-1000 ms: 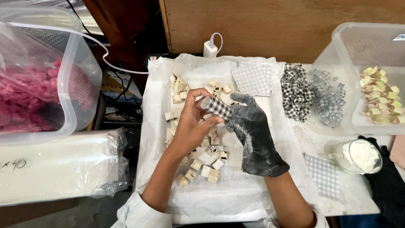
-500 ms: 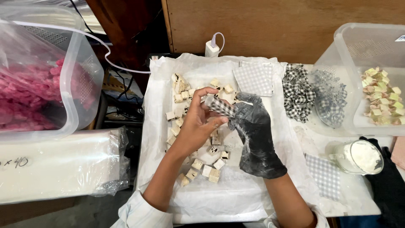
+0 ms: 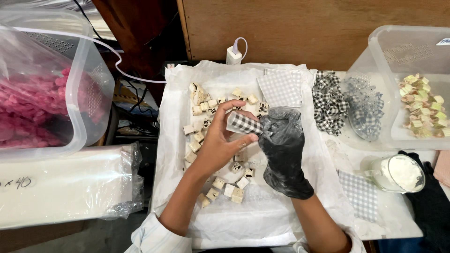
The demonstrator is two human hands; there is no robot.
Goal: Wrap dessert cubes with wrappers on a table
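My bare left hand (image 3: 218, 143) and my right hand (image 3: 282, 150), which wears a black glove, together hold a small piece wrapped in black-and-white checked paper (image 3: 244, 124). The left fingers pinch its left end and the gloved fingers grip its right end. They hover over a white sheet (image 3: 225, 220) strewn with several pale cubes with dark specks (image 3: 220, 183). A stack of checked paper squares (image 3: 281, 87) lies beyond the hands.
A heap of checked wrapped pieces (image 3: 330, 100) lies to the right, next to a clear tub (image 3: 412, 61) holding yellowish wrapped pieces (image 3: 424, 105). A cup of white powder (image 3: 396, 173) stands at right. A tub of pink items (image 3: 33, 100) sits at left. A white charger (image 3: 233, 55) is behind.
The checked paper was held flat between the hands; it is now wrapped around a piece, with both hands closed on its ends. The hands have stayed over the sheet.
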